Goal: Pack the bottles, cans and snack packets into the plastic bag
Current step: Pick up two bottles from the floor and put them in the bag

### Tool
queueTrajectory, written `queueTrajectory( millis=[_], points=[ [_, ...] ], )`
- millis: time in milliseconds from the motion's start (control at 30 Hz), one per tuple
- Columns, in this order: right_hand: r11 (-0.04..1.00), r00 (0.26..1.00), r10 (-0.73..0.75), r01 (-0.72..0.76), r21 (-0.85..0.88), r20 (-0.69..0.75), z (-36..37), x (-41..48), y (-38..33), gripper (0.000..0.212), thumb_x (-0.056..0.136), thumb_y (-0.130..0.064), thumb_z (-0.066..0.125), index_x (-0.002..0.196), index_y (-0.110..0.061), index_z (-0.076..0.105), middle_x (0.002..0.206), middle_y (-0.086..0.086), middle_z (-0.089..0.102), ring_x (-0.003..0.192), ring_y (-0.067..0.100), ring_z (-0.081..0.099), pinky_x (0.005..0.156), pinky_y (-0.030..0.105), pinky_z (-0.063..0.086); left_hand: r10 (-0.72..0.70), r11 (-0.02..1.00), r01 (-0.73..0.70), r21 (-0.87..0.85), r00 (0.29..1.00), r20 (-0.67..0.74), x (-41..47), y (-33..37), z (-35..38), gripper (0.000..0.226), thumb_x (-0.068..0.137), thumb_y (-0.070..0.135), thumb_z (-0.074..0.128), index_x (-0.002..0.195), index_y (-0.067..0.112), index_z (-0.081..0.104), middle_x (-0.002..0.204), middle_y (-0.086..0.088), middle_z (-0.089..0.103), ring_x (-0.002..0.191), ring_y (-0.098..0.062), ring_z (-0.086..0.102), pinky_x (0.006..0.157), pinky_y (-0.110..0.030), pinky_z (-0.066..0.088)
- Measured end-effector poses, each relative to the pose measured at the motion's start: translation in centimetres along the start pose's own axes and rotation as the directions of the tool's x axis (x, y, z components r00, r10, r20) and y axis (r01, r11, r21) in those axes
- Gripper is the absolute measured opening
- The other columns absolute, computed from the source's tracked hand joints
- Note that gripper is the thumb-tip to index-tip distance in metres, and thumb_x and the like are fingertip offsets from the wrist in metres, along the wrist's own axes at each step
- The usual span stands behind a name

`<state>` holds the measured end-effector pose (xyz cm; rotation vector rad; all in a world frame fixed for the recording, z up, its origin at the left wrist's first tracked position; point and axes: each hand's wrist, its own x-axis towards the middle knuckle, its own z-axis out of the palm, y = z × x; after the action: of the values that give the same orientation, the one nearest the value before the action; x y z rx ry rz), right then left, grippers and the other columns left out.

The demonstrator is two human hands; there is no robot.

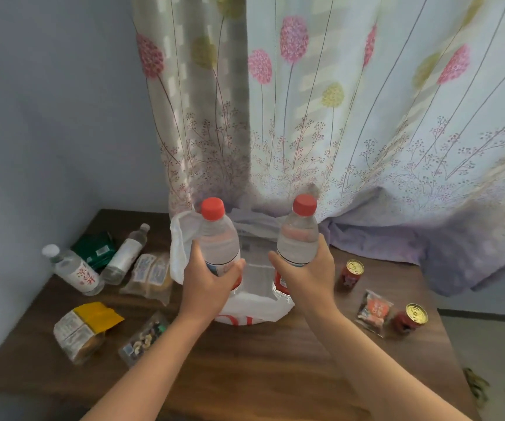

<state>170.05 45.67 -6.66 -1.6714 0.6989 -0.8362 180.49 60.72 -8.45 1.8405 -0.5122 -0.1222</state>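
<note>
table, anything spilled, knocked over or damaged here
Nothing spilled or broken. One white-capped bottle beside the green packet lies on its side at the table's left, and the curtain hem drapes onto the table's back edge behind the bag.

White plastic bag is seen open at frame ctr. 2 clear red-capped bottles are held upright w/ bases at its mouth: left bottle, right bottle. At mid-left, white-capped bottle and slim bottle are laid flat, w/ green pkt, blue-label pkt, yellow pkt and mixed-snack pkt nearby. At right, red pkt is laid between upper can and lower can.
</note>
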Motion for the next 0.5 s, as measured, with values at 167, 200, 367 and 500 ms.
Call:
queueTrajectory(
  millis=[167,200,367,500],
  points=[
    [0.999,0.999,0.048,-0.048,-0.012,0.007,3.9,4.7,2.2,0.05,0.069,-0.03,0.091,0.108,-0.028,0.06,0.097,-0.011,0.066,0.095,0.007,0.065,0.086,0.041,0.057,-0.019,1.0,0.019,0.006,1.0,0.007,6.3,-2.1,1.2,0.068,0.08,0.029,0.087,0.125,0.053,0.042,0.11,0.033,0.061,0.109,0.015,0.057,0.076,0.001,0.044],
    [0.998,0.998,0.058,-0.058,-0.018,0.006,4.8,5.7,2.6,0.048,0.068,-0.03,0.092,0.104,-0.028,0.06,0.093,-0.013,0.066,0.092,0.005,0.065,0.082,0.036,0.057,-0.029,1.0,0.029,0.001,1.0,0.005,7.6,-2.7,1.4,0.066,0.079,0.03,0.087,0.126,0.048,0.044,0.108,0.034,0.062,0.106,0.013,0.059,0.075,0.0,0.045],
    [0.996,0.996,0.089,-0.088,-0.029,0.024,8.3,10.1,4.6,0.05,0.066,-0.026,0.094,0.1,-0.033,0.058,0.087,-0.017,0.067,0.088,0.001,0.066,0.074,0.022,0.053,-0.059,0.998,0.058,-0.035,0.998,-0.024,13.0,-5.6,3.2,0.068,0.072,0.036,0.085,0.13,0.026,0.049,0.11,0.02,0.065,0.104,0.005,0.063,0.074,-0.004,0.048],
    [0.994,0.994,0.105,-0.105,-0.013,0.01,10.7,12.7,6.6,0.048,0.067,-0.02,0.091,0.104,-0.023,0.06,0.09,-0.024,0.066,0.087,0.003,0.066,0.072,0.018,0.051,-0.094,0.995,0.093,-0.017,0.995,-0.043,15.9,-8.2,4.4,0.067,0.074,0.034,0.088,0.127,0.029,0.049,0.112,0.015,0.066,0.102,0.005,0.063,0.075,-0.006,0.049]
  ],
)
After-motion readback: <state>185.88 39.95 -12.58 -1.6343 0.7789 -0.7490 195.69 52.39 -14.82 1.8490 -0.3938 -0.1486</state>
